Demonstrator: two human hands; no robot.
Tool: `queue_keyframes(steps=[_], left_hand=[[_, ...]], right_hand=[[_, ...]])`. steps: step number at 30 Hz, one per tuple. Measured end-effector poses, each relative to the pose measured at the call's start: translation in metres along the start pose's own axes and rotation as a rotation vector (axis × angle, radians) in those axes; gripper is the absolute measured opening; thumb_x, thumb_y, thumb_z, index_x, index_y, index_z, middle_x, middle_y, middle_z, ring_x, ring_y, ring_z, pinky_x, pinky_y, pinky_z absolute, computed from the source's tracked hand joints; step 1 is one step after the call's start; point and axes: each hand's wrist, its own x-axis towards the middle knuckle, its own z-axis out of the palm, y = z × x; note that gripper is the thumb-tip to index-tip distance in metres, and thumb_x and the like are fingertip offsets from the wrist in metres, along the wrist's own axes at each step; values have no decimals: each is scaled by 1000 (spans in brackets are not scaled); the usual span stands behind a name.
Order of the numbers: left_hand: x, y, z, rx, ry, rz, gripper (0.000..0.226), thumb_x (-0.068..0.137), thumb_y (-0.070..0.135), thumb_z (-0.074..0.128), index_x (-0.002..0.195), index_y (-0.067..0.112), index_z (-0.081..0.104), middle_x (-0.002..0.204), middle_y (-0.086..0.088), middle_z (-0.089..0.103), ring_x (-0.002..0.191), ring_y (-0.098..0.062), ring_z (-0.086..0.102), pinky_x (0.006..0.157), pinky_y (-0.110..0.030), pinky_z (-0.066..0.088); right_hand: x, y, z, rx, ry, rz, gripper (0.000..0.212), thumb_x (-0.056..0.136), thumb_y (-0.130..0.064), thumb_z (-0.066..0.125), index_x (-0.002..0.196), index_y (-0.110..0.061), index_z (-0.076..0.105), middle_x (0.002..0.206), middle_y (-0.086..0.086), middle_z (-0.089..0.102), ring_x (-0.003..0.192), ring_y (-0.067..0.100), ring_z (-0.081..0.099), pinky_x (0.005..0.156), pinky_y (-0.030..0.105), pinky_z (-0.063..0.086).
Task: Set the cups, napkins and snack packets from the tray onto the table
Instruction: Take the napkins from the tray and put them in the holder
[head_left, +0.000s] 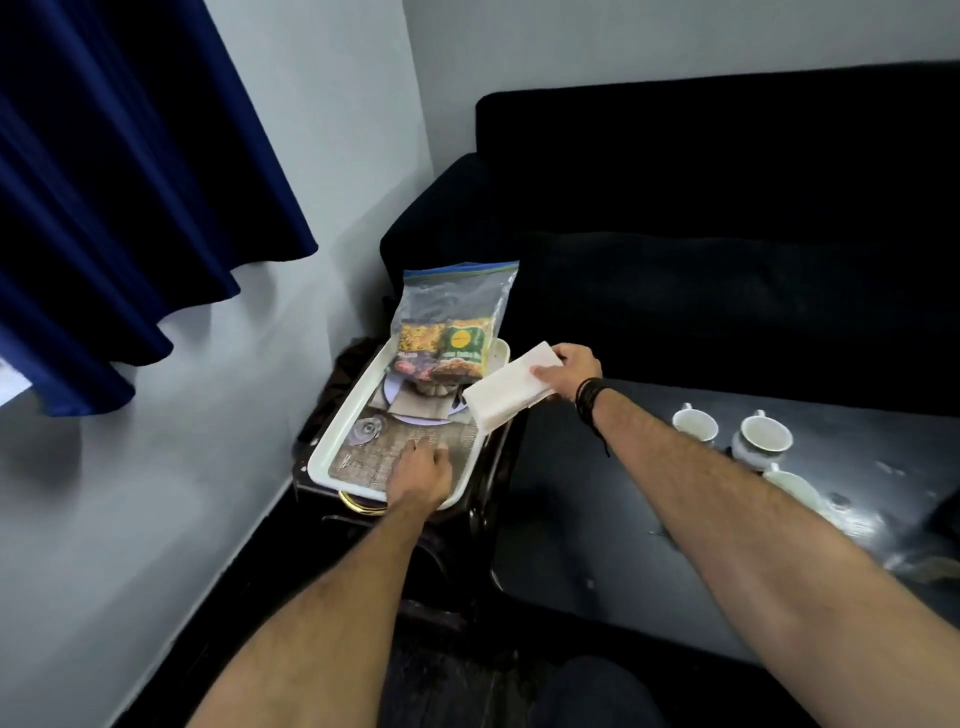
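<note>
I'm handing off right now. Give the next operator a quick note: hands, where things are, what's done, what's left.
Right hand: holds the white napkins, lifted over the tray's right edge.
Left hand: flat on the tray, holding nothing.
Done: three cups stand on the dark table.
Left: set the napkins on the table, then move the clear bag of snack packets, which is at the tray's far end.

Table (597, 519) near side seemingly clear — cups (727, 431) crowd its right.

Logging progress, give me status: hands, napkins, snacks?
Right hand holds napkins above tray edge. Left hand flat on tray. Snack bag still on tray. Cups already on table.
</note>
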Motion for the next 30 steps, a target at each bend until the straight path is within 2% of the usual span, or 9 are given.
queue_keyframes(steps=[3,6,9,13,16,19,22,26,30], left_hand=[[-13,45,-6,-231,81,51,52,100,44,43,126,2,59,128,-22,61,121,-37,55,101,-43,44],[-29,95,-3,-454,56,147,49,98,47,50,114,3,66,114,-17,68,112,-33,62,93,-39,49],[-45,144,3,-647,-111,89,60,96,57,47,126,7,60,123,-12,65,113,-29,62,98,-40,50],[-67,201,14,-964,-350,5,52,98,55,46,116,8,59,102,-15,69,72,-22,70,58,-29,53],[-86,235,27,-1002,-405,63,31,102,31,49,113,4,59,91,-15,70,51,-12,70,42,-19,49],[-105,267,45,-1000,-431,106,19,103,14,48,110,1,59,95,-21,69,46,-9,68,41,-18,50],[-122,295,59,-987,-445,114,18,101,13,51,107,0,62,95,-23,70,53,-17,70,44,-21,54],[-145,328,78,-976,-531,118,16,100,18,55,101,3,62,80,-15,71,50,-17,70,44,-23,54],[-162,362,101,-940,-577,167,22,98,19,59,109,1,66,88,-12,68,62,-20,67,46,-23,55]], right_hand=[[-6,8,-45,213,46,109,28,86,-9,70,113,-5,66,117,17,68,90,26,68,51,28,59],[-15,20,-87,349,69,157,26,88,-6,66,113,-3,61,121,20,65,99,31,67,71,43,61],[-27,34,-128,392,95,152,32,87,-3,67,118,0,59,120,21,65,93,27,63,67,34,54],[-44,57,-178,417,86,142,37,86,5,65,122,3,58,116,20,65,97,27,61,90,42,53],[-63,75,-217,419,52,124,33,88,5,64,120,4,60,108,16,65,97,27,61,78,36,53],[-83,97,-258,462,19,150,32,85,3,68,117,3,63,111,16,67,89,24,66,74,32,57],[-102,119,-295,470,0,182,36,83,2,71,118,-1,64,103,8,69,79,15,66,57,23,55],[-127,150,-336,472,45,195,43,82,6,69,124,1,61,106,11,66,79,17,65,56,23,57],[-149,175,-372,462,96,205,43,83,7,68,125,3,60,104,13,65,77,18,63,58,26,56]])
